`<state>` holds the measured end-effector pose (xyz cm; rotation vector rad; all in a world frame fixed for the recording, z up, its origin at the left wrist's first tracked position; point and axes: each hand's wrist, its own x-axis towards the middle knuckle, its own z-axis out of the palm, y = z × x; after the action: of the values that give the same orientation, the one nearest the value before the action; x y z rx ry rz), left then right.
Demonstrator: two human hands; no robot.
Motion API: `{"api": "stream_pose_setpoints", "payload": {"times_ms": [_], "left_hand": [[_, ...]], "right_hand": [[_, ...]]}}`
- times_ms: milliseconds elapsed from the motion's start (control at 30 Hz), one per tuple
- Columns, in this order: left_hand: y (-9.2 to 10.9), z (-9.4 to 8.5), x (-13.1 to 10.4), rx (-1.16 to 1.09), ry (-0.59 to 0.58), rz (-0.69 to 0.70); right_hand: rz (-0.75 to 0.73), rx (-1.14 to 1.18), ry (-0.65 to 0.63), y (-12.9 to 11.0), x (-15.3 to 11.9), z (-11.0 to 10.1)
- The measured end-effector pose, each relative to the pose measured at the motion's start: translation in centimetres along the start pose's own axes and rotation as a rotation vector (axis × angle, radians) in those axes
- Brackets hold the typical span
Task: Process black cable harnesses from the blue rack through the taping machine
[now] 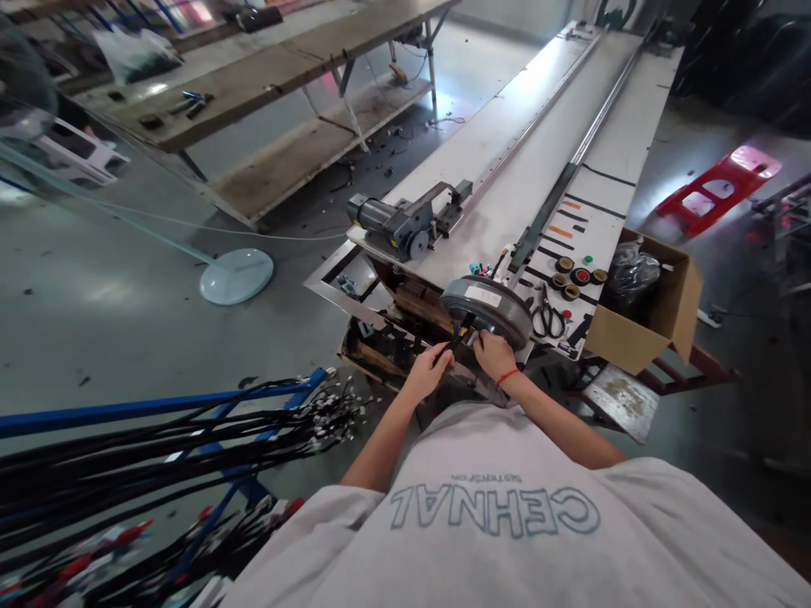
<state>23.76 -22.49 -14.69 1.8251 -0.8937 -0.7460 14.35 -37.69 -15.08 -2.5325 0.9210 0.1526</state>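
Pale bench (pixel 525 179) spans centre to upper right. At its near end, lower centre, the left hand (pixel 426 373) pinches a black cable (pixel 457 334) beside the round drum (pixel 518 314); the right hand's (pixel 495 356) grip is unclear. Light, steady finger pressure would best avoid kinking the cable.

Round drum (pixel 516 319), one, dark grey, pale label on face; tilted, overlapping near edge of white table (pixel 485 224). Black cable (pixel 466 323), one, yellow strands (pixel 463 332) showing; slanted, against drum's near side.
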Motion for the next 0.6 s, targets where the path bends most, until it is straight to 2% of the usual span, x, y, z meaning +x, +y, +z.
{"api": "stream_pose_setpoints", "payload": {"times_ms": [167, 267, 367, 433, 500, 600], "left_hand": [[-2.5, 1.8, -0.7, 0.174, 0.013, 0.023], [-3.7, 2.5, -0.8, 0.272, 0.009, 0.052], [-3.8, 2.5, -0.8, 0.322, -0.003, 0.067], [-3.2, 2.3, -0.6, 0.357, -0.008, 0.07], [-2.1, 1.9, -0.7, 0.427, -0.019, 0.067], [-0.2, 1.5, -1.1, 0.59, -0.034, 0.082]], "right_hand": [[-0.25, 0.104, 0.165, -1.2, 0.6, -0.8], [-0.457, 0.211, 0.121, -1.7, 1.6, -1.0], [-0.662, 0.283, 0.069, -0.9, 1.7, -0.9], [-0.7, 0.246, 0.09, 0.2, 1.2, -0.9], [-0.676, 0.144, 0.118, 0.9, 0.8, -0.9], [-0.581, -0.044, 0.089, 0.4, 1.4, -1.0]]}}
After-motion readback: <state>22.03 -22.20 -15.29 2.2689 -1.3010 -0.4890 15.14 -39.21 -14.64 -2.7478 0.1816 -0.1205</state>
